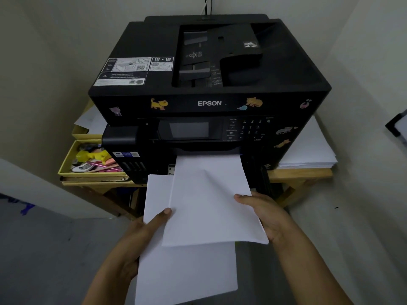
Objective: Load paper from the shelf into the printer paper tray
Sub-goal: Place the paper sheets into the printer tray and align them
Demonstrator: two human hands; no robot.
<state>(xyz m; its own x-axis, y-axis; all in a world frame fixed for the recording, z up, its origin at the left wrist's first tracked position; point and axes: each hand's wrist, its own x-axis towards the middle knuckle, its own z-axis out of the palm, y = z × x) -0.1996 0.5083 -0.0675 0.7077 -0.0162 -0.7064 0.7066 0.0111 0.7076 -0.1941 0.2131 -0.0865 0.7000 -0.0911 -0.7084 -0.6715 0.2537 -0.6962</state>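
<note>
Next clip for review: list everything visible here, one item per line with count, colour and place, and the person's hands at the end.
printer: one, black, on the wooden shelf, animal stickers on its front
paper: white sheets, upper batch angled into the printer's front opening, lower batch beneath it toward the camera
paper stack: one, white, on the shelf right of the printer
shelf: one, light wood, under the printer
yellow tray: one, left of the printer, holding pens and small items
loose sheets: white, behind the yellow tray
cables: white and black, on the wall behind the printer
left hand: holds the lower batch's left edge
right hand: holds the upper batch's right edge
</note>
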